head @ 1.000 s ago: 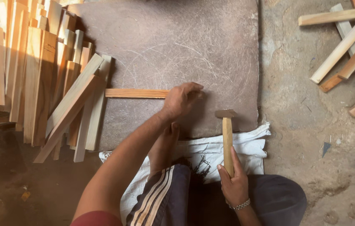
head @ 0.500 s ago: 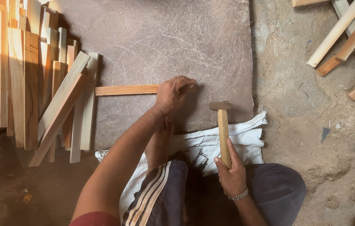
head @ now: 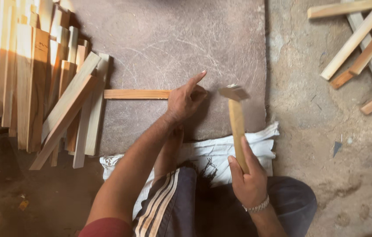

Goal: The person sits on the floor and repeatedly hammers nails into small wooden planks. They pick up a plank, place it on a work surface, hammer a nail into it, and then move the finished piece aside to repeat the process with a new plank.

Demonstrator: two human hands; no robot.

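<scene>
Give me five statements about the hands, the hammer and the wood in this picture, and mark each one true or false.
1. The right hand grips a hammer by its wooden handle. True.
2. The left hand rests on the end of a wooden strip lying on the stone slab. True.
3. The hammer head is pressed flat on the wooden strip. False: it is to the right of the left hand, apart from the strip.
4. A stack of wooden slats lies to the left of the slab. True.
5. The white cloth covers the far edge of the slab. False: it lies at the near edge, by the person's legs.
</scene>
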